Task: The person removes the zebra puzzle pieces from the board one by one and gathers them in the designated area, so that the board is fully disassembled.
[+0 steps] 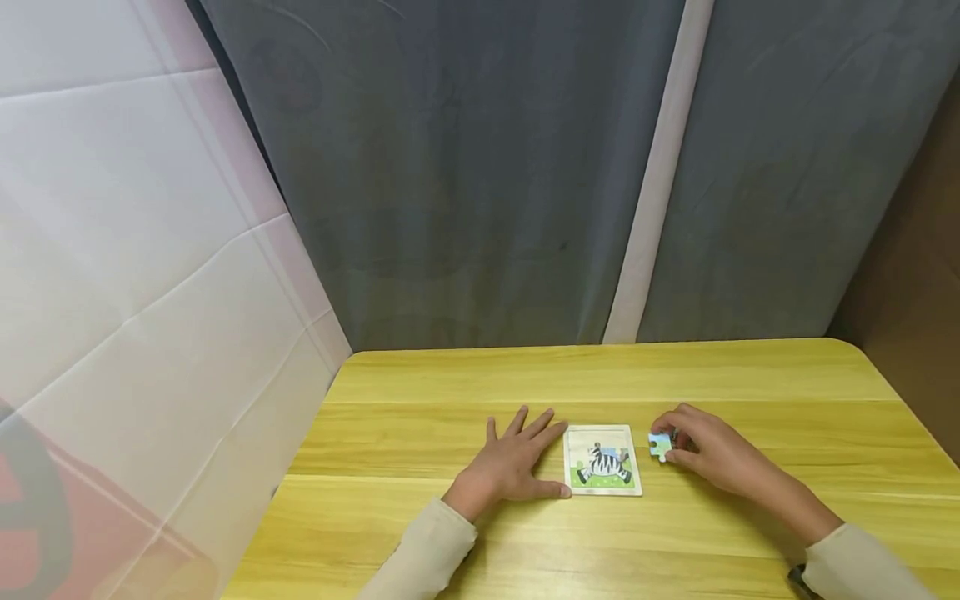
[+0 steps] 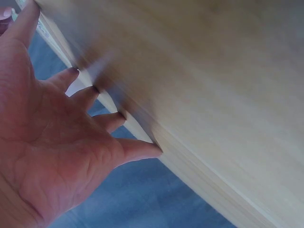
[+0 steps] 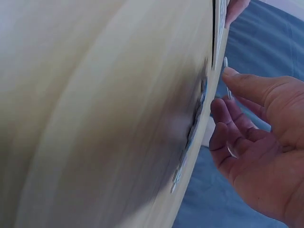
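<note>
A small square puzzle board point(image 1: 597, 436) lies flat on the table, its tray partly filled with a zebra picture over green grass. My left hand point(image 1: 512, 465) is spread with straight fingers, the thumb and index fingertip against the board's left edge. To the right of the board, my right hand point(image 1: 716, 450) pinches a blue and green jigsaw piece point(image 1: 660, 447) between thumb and fingers. In the right wrist view this held piece point(image 3: 226, 62) stands edge-on above the table. More jigsaw pieces point(image 3: 194, 122) lie on the table below that hand, mostly hidden in the head view.
The yellow wood-grain table point(image 1: 420, 533) has rounded far corners. A grey curtain point(image 1: 465, 208) with a pale strip point(image 1: 652, 192) hangs behind it. White fabric point(image 1: 150, 250) stands along the left side and a brown surface point(image 1: 915, 292) along the right.
</note>
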A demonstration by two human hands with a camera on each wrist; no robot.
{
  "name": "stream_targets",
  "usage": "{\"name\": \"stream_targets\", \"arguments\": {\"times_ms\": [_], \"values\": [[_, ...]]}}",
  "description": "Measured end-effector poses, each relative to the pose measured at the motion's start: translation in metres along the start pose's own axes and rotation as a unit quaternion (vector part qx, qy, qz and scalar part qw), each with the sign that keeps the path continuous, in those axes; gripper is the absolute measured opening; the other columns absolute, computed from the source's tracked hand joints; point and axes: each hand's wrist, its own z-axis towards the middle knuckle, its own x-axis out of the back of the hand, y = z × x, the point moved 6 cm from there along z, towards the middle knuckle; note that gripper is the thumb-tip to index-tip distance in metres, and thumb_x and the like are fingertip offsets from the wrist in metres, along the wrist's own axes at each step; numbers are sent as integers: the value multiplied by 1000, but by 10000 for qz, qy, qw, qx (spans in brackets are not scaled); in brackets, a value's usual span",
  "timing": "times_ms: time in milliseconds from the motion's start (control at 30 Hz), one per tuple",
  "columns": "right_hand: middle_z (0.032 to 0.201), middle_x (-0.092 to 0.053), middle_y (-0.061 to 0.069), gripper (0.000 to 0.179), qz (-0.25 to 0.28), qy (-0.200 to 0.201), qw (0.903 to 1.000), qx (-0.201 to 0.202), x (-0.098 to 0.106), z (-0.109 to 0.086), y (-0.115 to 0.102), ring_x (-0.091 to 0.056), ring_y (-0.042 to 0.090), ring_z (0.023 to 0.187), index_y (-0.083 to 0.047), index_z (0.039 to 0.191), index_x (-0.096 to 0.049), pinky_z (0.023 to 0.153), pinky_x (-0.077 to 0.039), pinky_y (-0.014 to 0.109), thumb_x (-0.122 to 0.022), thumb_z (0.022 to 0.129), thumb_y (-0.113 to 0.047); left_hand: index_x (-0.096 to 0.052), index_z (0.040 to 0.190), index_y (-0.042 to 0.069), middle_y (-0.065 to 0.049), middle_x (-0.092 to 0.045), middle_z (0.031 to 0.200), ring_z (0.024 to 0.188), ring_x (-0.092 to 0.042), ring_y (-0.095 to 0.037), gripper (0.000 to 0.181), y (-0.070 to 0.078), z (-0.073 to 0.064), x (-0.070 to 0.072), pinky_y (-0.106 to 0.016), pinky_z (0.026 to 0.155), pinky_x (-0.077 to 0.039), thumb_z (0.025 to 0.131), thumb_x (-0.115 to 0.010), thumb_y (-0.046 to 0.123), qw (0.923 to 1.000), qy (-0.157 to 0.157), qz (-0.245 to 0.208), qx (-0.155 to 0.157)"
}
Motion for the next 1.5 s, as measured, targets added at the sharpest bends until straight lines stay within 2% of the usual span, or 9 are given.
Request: {"name": "stream_targets", "arguments": {"times_ms": [467,767,1033,1267,1500], "values": [[112,-67,-8,31,-189,110,9997,-98,9,-18,16,-53,-6,82,-20,119,-72,70,-51,22,-82,90,-11,-23,169,42,9,-16,179,167,-12,-37,99,0,1,-1,-83,121,-13,87,-65,80,10000,30,12,-12],[104,-65,-11,30,-312,293,9991,-69,22,-38,30,-52,-9,80,-19,115,-74,69,-51,23,-84,88,-10,-22,169,42,9,-16,179,167,-12,-37,99,5,3,-2,-84,120,-15,88,-65,80,9999,72,17,-108],[100,-64,-13,33,-339,576,9974,258,28,-52,44,-49,-10,80,-20,112,-75,67,-49,22,-87,83,-9,-22,169,42,9,-16,179,167,-11,-37,100,4,3,-3,-84,120,-12,87,-67,79,10000,22,-31,-39],[98,-63,-15,35,-376,686,9965,283,30,-59,52,-49,-11,80,-22,111,-75,66,-48,22,-89,82,-8,-22,169,43,9,-16,179,167,-11,-37,100,3,4,-4,-84,121,-12,87,-67,79,10000,23,-53,-42],[97,-63,-15,39,-402,818,9946,496,36,-62,54,-48,-10,79,-21,112,-75,64,-46,22,-89,80,-4,-22,169,42,9,-16,180,167,-11,-36,100,3,4,-3,-84,120,-13,87,-67,79,10000,17,-36,-44]]}}
